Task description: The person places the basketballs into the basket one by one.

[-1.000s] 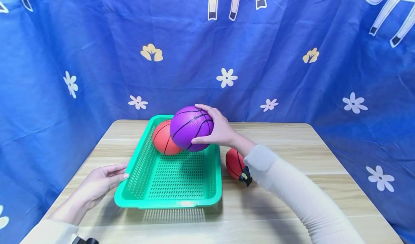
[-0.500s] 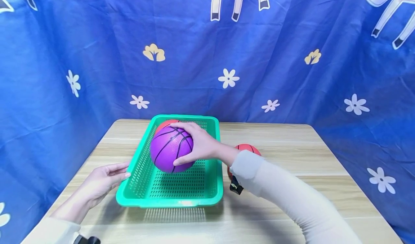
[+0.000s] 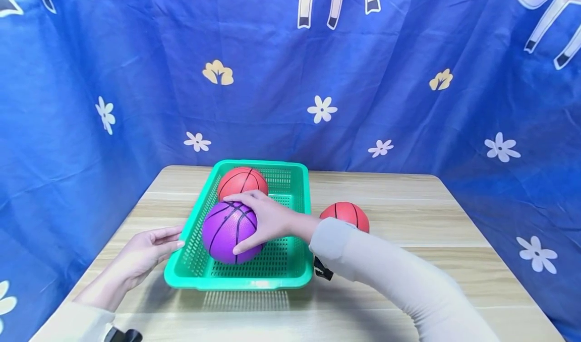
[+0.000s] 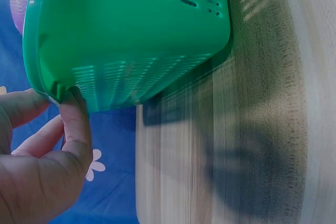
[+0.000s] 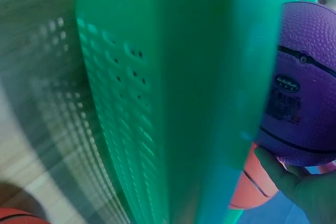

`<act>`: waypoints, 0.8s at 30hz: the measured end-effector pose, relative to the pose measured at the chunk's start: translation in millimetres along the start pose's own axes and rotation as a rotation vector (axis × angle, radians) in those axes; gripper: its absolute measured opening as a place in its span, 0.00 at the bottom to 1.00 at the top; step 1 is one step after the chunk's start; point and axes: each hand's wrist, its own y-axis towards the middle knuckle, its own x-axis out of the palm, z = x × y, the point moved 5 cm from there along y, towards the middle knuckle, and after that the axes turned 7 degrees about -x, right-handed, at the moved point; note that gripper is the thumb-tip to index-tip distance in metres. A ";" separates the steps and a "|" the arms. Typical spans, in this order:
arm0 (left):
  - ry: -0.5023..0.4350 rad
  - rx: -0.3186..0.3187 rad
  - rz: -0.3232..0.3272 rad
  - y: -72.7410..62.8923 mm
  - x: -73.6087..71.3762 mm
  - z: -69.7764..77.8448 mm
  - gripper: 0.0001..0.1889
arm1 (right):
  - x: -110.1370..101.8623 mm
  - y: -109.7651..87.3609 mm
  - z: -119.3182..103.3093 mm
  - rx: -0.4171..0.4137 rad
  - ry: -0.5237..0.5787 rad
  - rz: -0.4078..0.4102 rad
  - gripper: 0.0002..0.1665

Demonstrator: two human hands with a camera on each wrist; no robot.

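My right hand grips a purple basketball from its right side, thumb at the front and fingers over the top. The ball is low inside the green basket, toward its front left. Behind it in the basket sits a red basketball, partly covered by the purple one. My left hand pinches the basket's left rim between thumb and fingers; the left wrist view shows the fingertips under the rim. In the right wrist view the purple basketball shows beyond the basket's wall.
A second red basketball rests on the wooden table right of the basket, partly behind my right sleeve. A blue curtain with printed flowers hangs behind the table and along both sides.
My right hand has carried the purple basketball left, toward me and down into the basket. The red ball behind it shows more from above. My left hand stays at the rim.
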 end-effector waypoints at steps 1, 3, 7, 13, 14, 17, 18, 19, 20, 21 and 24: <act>-0.001 0.001 -0.001 0.1 0.0 0.1 0.31 | 2.1 0.4 0.0 0.002 0.003 -0.006 0.58; -0.002 0.002 -0.003 0.1 0.2 0.3 0.31 | 6.3 1.2 0.2 0.004 -0.001 -0.019 0.58; -0.009 0.003 -0.008 0.2 0.5 0.2 0.31 | 14.6 1.3 1.4 0.019 -0.010 -0.049 0.57; -0.018 0.008 -0.007 -0.1 0.1 0.1 0.31 | 24.3 -0.7 4.2 0.026 -0.037 -0.089 0.57; -0.017 0.008 -0.007 -0.2 0.0 0.1 0.31 | 25.5 -1.0 4.7 0.026 -0.038 -0.094 0.57; -0.012 0.009 -0.008 -0.2 0.2 0.3 0.32 | 28.6 -2.2 6.2 0.030 -0.042 -0.104 0.58; -0.011 0.010 -0.008 -0.2 0.2 0.4 0.32 | 29.6 -2.5 6.8 0.031 -0.045 -0.107 0.58; -0.012 0.011 -0.008 -0.2 0.2 0.5 0.32 | 30.8 -2.7 7.5 0.032 -0.046 -0.109 0.58; -0.013 0.012 -0.009 -0.1 0.2 0.6 0.32 | 31.8 -3.0 8.0 0.032 -0.050 -0.111 0.59; -0.016 0.014 -0.009 0.0 0.1 0.7 0.32 | 32.9 -2.9 8.6 0.031 -0.054 -0.111 0.59; -0.025 0.017 -0.009 0.1 -0.3 0.9 0.31 | 35.4 -2.4 9.7 0.028 -0.074 -0.112 0.59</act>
